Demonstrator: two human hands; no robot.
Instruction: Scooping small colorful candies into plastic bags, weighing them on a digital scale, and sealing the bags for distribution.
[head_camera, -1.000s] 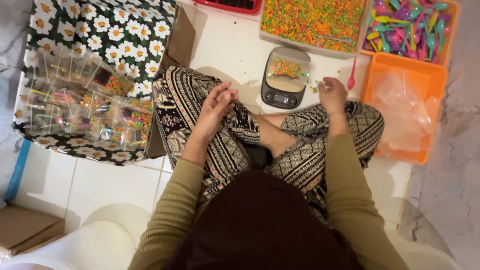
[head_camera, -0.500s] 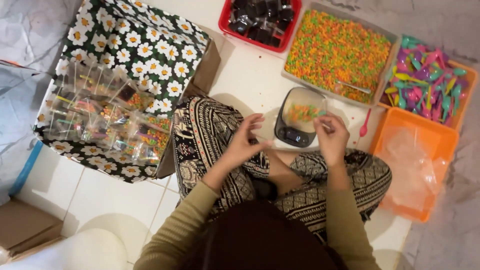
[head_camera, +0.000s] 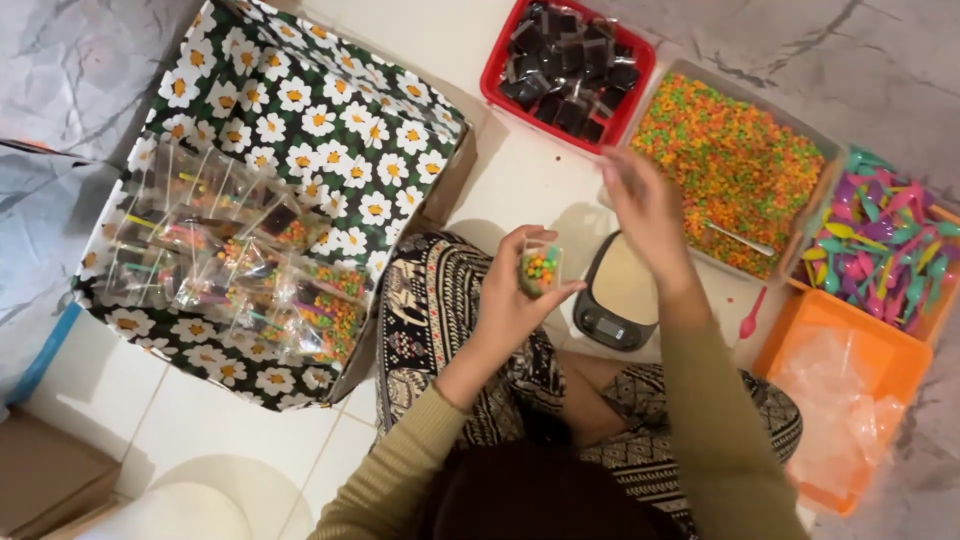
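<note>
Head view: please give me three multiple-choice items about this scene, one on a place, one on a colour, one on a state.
1. Where is the kitchen scale?
A. on the floor before the crossed legs
B. inside the flowered box
C. in the orange bin

2. What colour is the tray of dark wrapped squares?
A. blue
B. red
C. white

3. What is the left hand doing?
A. resting flat on the floor
B. hanging empty
C. holding a small clear packet of coloured bits

Answers:
1 A, it lies on the tiles by the knees.
2 B, its rim is red.
3 C, the fingers close round the packet.
</note>
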